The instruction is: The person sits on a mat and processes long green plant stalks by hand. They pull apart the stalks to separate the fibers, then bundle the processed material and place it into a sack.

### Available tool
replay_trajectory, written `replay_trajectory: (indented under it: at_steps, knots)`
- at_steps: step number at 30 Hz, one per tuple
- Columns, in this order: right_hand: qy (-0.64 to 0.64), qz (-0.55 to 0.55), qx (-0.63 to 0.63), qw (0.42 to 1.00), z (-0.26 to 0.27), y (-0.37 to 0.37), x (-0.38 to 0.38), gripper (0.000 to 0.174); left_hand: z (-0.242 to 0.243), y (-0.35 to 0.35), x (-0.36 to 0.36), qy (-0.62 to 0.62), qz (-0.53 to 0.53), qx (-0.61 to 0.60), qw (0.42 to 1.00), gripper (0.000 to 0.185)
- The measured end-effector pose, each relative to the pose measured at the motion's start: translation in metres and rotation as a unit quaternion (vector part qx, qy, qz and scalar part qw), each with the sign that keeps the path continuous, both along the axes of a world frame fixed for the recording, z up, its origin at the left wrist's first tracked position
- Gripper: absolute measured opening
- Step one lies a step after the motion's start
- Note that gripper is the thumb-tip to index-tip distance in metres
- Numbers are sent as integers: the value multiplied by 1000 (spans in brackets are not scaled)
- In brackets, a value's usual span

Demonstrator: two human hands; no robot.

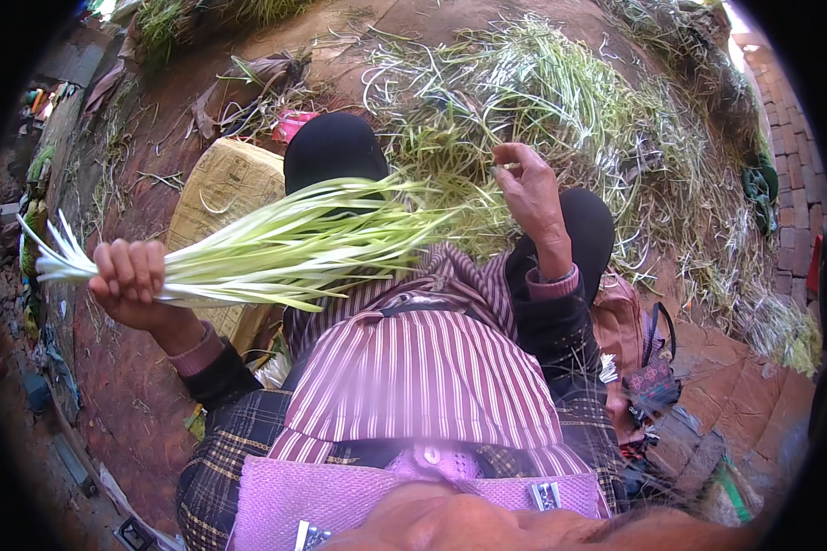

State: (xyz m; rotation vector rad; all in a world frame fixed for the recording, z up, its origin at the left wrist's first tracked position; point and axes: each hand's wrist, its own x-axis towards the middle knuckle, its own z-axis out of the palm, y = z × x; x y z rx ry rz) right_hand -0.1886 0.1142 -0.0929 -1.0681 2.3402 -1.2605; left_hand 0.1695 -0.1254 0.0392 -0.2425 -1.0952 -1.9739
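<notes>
A bunch of long leafy stalks, perhaps yellow chives, lies sideways above my lap, white ends to the left and pale green leaves to the right. Around its white part my left hand is closed. To the right of the leaf tips my right hand is raised, with thumb and index finger bent close together; whether a bit of leaf is between them I cannot tell. Below that hand and beyond it spreads a pile of loose leaves and stalks. My lap bears a striped apron.
A yellow wrapped block with printing stands beside my left knee. A pink object lies beyond it. At my right are a reddish cloth or bag and a small patterned bag. Brick paving runs along the far right.
</notes>
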Motion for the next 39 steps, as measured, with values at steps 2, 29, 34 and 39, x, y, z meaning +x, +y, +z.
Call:
replay_trajectory:
  at_steps: [2, 29, 34, 39]
  knots:
    - [-22, 7, -25, 999, 5, -4, 6, 17, -2, -3, 17, 12, 46, 14, 999, 33]
    - [-9, 224, -116, 968, 40, -55, 125, 10, -11, 13, 4, 22, 7, -2, 1000, 31]
    - [9, 228, -130, 965, 34, -62, 129, 7, -7, 15, -4, 21, -18, -25, 999, 31]
    - [122, 148, -42, 981, 14, -59, 124, 11, -6, 29, -19, -2, 14, -28, 1000, 31]
